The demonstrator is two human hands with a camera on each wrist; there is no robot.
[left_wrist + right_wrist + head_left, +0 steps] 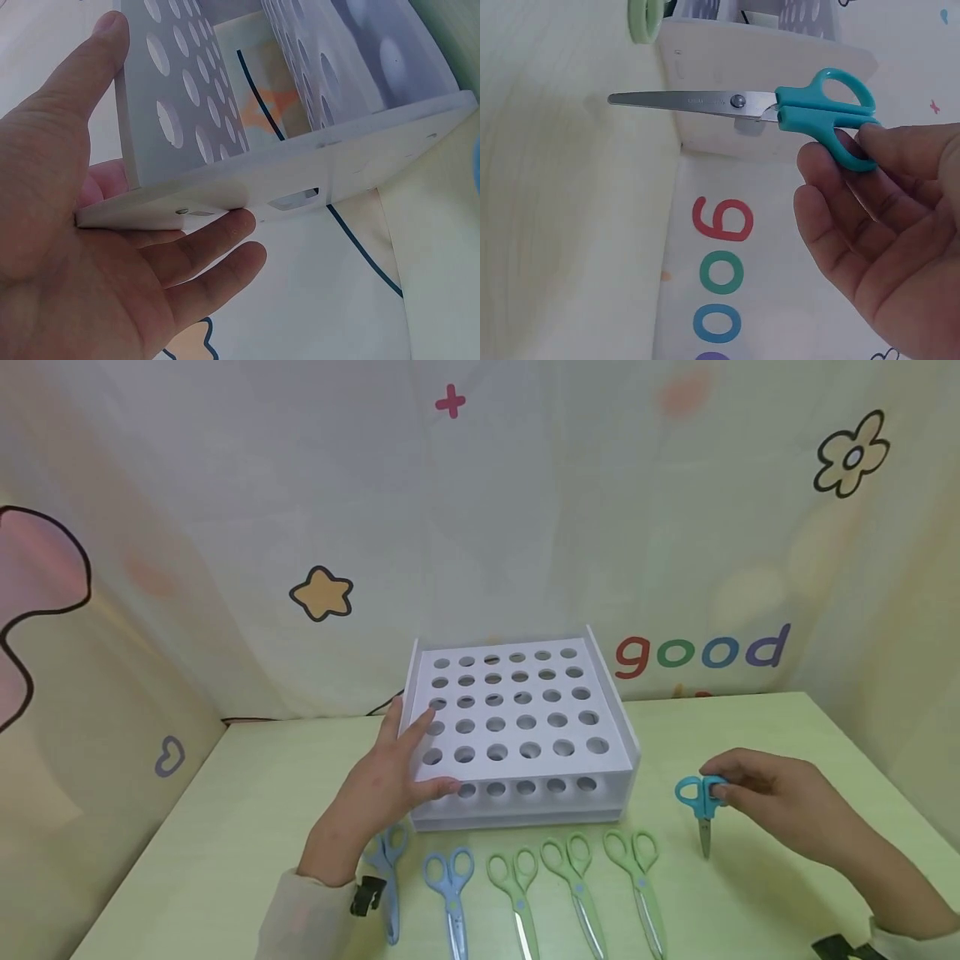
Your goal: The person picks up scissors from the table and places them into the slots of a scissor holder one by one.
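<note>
A white rack point(525, 764) with rows of round holes stands at the middle of the table. My left hand point(382, 785) grips its left side, thumb at the front edge; in the left wrist view some fingers point(217, 236) lie along the outside of the side panel. To the right of the rack, my right hand point(780, 797) pinches one handle loop of small turquoise scissors point(702, 806). Their blades point down and are together. The right wrist view shows the same scissors point(810, 109) held between thumb and fingers, above the table surface.
In front of the rack lie two pairs of blue scissors, one point(448, 893) beside another point(386, 868) partly behind my left wrist. Green scissors point(517, 893) lie to their right, with two more green pairs alongside. A printed curtain point(510, 527) hangs behind the table point(187, 827).
</note>
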